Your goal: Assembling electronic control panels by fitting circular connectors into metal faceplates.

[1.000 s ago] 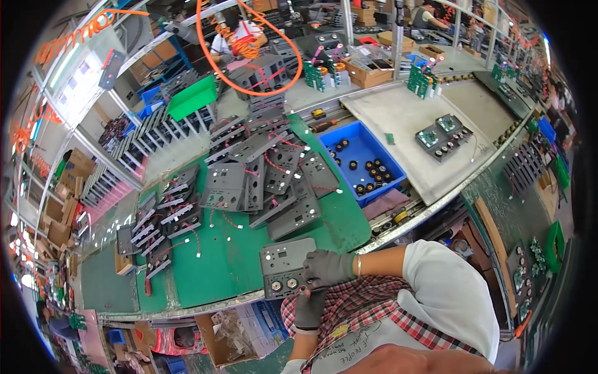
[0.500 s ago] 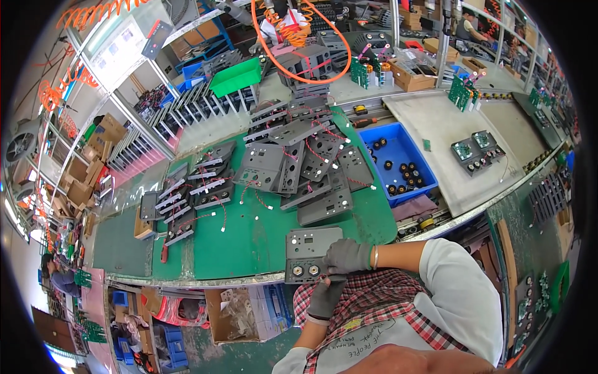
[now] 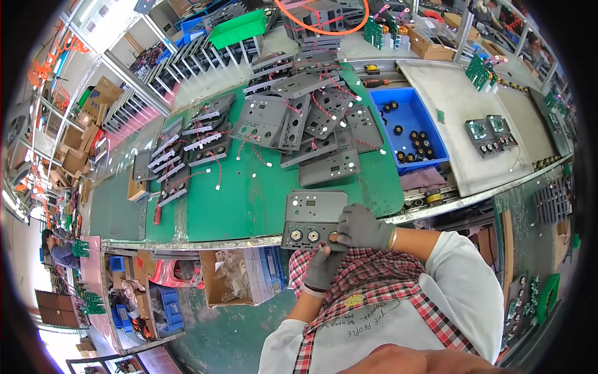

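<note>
A grey metal panel [image 3: 316, 202] with cut-outs lies at the near edge of the green-topped bench, in front of me. Two round terminals with pale metal centres [image 3: 295, 235] sit in its lower strip. My left hand [image 3: 324, 269], in a dark grey glove with bare fingertips, is closed at the panel's lower edge, its thumb upward. Over the panel's lower right corner, my gloved right hand [image 3: 364, 227] is closed, fingers curled down close to the left thumb. What lies between the right fingers is hidden.
Beyond the panel lies a heap of similar grey panels [image 3: 327, 165] with red wires; another stack [image 3: 208, 140] is to its left. A blue bin [image 3: 408, 100] holds black round parts. A screwdriver with a red handle [image 3: 157, 215] and a green tray [image 3: 237, 28] are farther off.
The view has shifted, so the bench sits higher in the picture. My right hand has moved a little rightward along the panel's lower strip; the left hand stays at the lower edge.
</note>
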The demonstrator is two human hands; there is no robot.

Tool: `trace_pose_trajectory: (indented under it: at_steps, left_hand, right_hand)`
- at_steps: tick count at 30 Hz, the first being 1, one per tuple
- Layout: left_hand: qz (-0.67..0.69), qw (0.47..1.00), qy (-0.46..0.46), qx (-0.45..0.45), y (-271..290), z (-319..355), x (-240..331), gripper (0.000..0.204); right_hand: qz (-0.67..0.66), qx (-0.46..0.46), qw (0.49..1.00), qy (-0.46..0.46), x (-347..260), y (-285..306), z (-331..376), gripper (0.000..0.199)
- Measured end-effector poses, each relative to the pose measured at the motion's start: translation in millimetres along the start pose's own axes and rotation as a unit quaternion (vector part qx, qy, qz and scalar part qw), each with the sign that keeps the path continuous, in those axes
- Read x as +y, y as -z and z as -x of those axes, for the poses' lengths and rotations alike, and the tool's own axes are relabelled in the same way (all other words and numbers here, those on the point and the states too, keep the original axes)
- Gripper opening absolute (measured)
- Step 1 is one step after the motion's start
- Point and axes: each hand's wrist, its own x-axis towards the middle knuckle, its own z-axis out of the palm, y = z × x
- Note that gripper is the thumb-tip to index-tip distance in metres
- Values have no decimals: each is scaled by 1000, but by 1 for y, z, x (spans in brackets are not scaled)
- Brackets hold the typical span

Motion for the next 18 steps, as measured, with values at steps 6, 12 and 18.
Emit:
trace_pose_trajectory:
  at_steps: [6,12,18]
  left_hand:
    - [-108,986,-54,113,-1,34,50,49]
    - [-188,944,-127,240,99,53,184,32]
    - [-217,883,-137,393,92,34,275,25]
  right_hand:
    - [-41,124,948,-289,74,52,39,23]
    - [55,52,850,-521,201,69,77,40]
    - [64,-37,790,-609,244,64,72,62]
